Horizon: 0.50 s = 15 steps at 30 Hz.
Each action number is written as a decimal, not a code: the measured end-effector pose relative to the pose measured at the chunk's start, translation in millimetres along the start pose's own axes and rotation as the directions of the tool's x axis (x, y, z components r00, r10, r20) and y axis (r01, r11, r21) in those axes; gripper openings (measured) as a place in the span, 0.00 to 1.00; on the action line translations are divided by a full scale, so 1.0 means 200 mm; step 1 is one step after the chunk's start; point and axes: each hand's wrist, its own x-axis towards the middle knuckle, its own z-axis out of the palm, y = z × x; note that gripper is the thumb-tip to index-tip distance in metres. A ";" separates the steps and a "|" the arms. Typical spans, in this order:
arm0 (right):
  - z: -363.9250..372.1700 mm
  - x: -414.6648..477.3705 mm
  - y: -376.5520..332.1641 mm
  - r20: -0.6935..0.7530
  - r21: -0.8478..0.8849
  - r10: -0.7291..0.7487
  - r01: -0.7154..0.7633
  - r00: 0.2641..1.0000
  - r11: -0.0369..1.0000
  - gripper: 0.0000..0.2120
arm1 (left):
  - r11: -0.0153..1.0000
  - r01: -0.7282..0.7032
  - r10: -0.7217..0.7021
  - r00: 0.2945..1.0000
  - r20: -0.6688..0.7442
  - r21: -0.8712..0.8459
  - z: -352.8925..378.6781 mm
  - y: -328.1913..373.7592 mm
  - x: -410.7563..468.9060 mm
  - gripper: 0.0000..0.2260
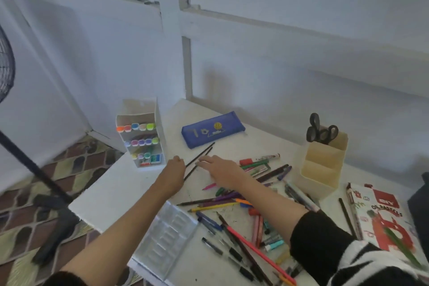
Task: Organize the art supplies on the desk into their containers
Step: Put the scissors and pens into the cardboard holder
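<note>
- Head view, surface and room: a white rectangular worktop (pixel 139 193) stands against a pale panelled wall (pixel 278 76). To its left lie a brown-and-green patterned floor (pixel 81 158) and a black wire-caged fan (pixel 5 65).
- Containers: a white tiered plastic marker rack (pixel 141 137) holds three rows of pastel-capped markers. A blue fabric pencil case (pixel 212 129) lies flat behind the hands. A beige stepped plastic pen holder (pixel 322 165) contains black-handled scissors (pixel 320 132). A clear ridged plastic tray (pixel 167 237) sits at the near edge, and a red-and-white oil pastels box (pixel 383 218) lies at the right.
- Task items: a loose heap of coloured pens and pencils (pixel 232 202) covers the worktop centre. Two thin black pencils (pixel 202 153) lie between rack and case.
- Left grip (pixel 177 169): curled at the black pencils' near ends; whether it grasps them cannot be told.
- Right grip (pixel 218 169): released, fingers flat, fingertips on those pencils.
</note>
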 end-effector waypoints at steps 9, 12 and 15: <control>0.17 0.13 0.05 -0.215 -0.042 -0.058 0.050 0.975 0.998 0.12 | 0.992 -0.038 0.049 0.995 -0.092 0.122 0.06 -0.09 -0.06 0.10; 0.13 0.09 0.11 -0.220 -0.126 -0.125 0.099 0.968 0.987 0.21 | 0.997 -0.020 0.030 0.990 -0.140 0.070 0.07 -0.08 -0.05 0.08; 0.06 0.04 0.17 -0.258 -0.130 -0.136 0.105 0.957 0.986 0.23 | 0.999 0.018 -0.026 0.972 -0.233 -0.034 0.05 -0.05 -0.07 0.07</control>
